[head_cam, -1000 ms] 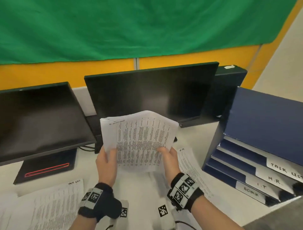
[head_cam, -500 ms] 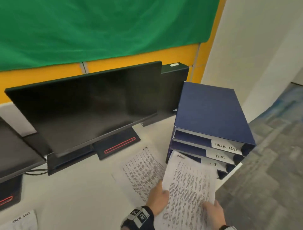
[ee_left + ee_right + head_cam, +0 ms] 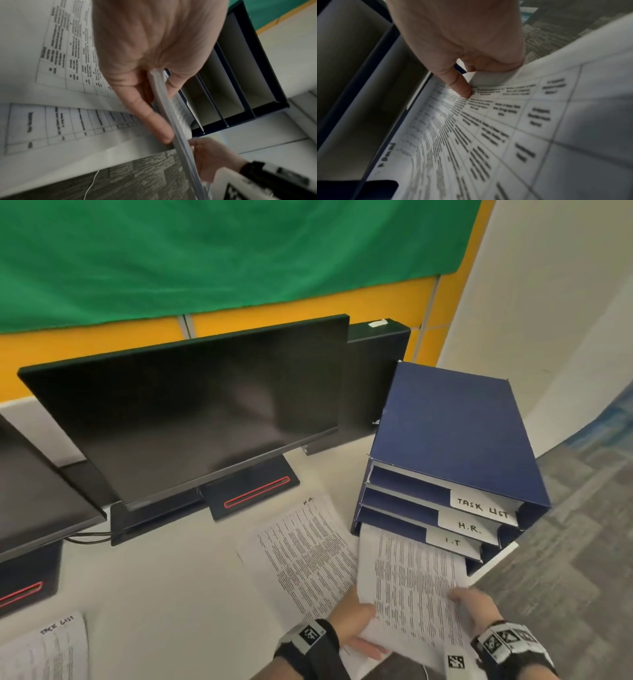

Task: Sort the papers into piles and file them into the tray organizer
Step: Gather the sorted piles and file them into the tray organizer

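The blue tray organizer (image 3: 455, 436) stands at the desk's right end, its trays labelled TASK LIST, H.R. and I.T. I hold a stack of printed papers (image 3: 411, 587) in both hands, and its far edge lies in the lowest slot, under the I.T tray. My left hand (image 3: 352, 623) pinches the stack's near left corner, thumb on top. My right hand (image 3: 474, 604) grips the right edge. In the left wrist view the stack (image 3: 173, 125) runs edge-on between thumb and fingers. In the right wrist view my thumb (image 3: 462, 88) presses on the top sheet (image 3: 496, 132).
A pile marked H.R. (image 3: 305, 549) lies on the desk left of the organizer. Another pile marked TASK LIST (image 3: 48, 648) sits at the bottom left. Two dark monitors (image 3: 191, 419) line the back. The desk's edge and the carpet floor (image 3: 561, 570) are right of the organizer.
The stack went from upright in front of the monitor, right and down to the organizer; its far edge is now in the lowest slot. The head view swung right.
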Available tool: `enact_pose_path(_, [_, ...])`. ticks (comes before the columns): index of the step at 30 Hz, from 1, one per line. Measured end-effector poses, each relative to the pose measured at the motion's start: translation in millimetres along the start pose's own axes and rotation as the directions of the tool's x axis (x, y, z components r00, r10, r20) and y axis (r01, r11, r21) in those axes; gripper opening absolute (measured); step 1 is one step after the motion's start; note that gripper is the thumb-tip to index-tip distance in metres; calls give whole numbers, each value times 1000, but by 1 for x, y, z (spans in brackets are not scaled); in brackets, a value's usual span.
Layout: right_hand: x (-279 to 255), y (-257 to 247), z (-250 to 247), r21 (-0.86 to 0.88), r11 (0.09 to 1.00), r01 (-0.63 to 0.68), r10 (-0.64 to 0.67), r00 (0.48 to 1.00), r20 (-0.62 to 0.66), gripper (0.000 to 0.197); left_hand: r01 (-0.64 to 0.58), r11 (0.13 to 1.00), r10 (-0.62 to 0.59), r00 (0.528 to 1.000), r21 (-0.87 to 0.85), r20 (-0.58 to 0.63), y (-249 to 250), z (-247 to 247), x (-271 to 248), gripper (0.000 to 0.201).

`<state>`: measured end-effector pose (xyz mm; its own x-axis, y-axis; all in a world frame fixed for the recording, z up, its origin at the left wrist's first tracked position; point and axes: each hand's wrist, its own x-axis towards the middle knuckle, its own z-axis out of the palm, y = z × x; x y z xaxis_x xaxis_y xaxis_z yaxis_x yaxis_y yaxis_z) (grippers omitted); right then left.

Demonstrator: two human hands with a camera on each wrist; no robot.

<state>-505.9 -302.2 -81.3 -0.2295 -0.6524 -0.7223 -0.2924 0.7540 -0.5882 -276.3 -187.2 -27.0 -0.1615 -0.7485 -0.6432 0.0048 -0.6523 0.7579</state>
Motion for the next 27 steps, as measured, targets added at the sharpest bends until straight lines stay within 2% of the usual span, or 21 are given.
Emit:
enact_pose_path(2, [-17, -12, -3, 102, 995, 23, -35, 993, 112, 16, 0, 1000, -2, 995, -14, -102, 1, 1, 13, 41])
enact_pose_path(5, [-44, -11, -14, 211, 977, 27, -76, 971, 225, 28, -6, 998, -14, 953, -63, -303, 9, 0, 35, 50])
enact_pose_path(6, [-54, -5, -17, 223, 975, -16, -43, 965, 259, 29, 1, 998, -24, 941, -68, -339, 13, 0, 42, 52])
enact_pose_path(8, [-69, 10, -14, 259, 952, -162, 49, 918, 392, 33, 24, 997, -49, 924, -70, -378, 23, 3, 53, 48])
enact_pose_path(11, [-76, 18, 4, 394, 864, -313, 70, 851, 521, 32, -8, 997, -21, 924, -73, -383, 35, 11, 65, 40])
enact_pose_path(13, [-73, 6, 18, 507, 788, -348, 41, 853, 521, 18, -30, 997, 3, 928, -66, -373, 41, 12, 68, 38])
enact_pose_path(15, [-64, -12, 28, 547, 764, -342, 48, 876, 481, 5, -48, 998, 32, 931, -35, -363, 43, 6, 68, 35])
enact_pose_path(17, [-50, -27, 35, 555, 761, -337, 83, 898, 432, 9, -84, 996, 69, 940, -33, -335, 44, -4, 65, 28])
enact_pose_path(19, [-31, -38, 40, 589, 751, -299, 105, 934, 341, 7, -116, 992, 91, 921, -42, -379, 46, -18, 60, 20])
enact_pose_path(20, [-26, -43, 43, 632, 731, -259, 74, 950, 305, 8, -135, 991, 111, 895, -25, -431, 44, -27, 59, 16])
enact_pose_path(21, [-18, -51, 47, 688, 686, -237, 42, 957, 288, 18, -152, 988, 150, 855, 38, -496, 42, -37, 58, 13])
enact_pose_path(23, [-9, -63, 51, 706, 675, -216, -5, 955, 297, 34, -162, 960, 269, 759, 228, -594, 35, -60, 56, 12])
enact_pose_path(25, [-1, -60, 55, 673, 718, -177, -106, 928, 358, 53, -121, 905, 376, 674, 407, -636, 29, -85, 50, 17])
enact_pose_path(26, [-3, -60, 58, 636, 753, -168, -127, 912, 390, 55, -63, 857, 430, 633, 511, -644, 27, -98, 46, 20])
enact_pose_path(27, [-8, -62, 61, 595, 792, -134, -147, 905, 399, 48, 23, 786, 485, 597, 618, -639, 25, -111, 43, 26])
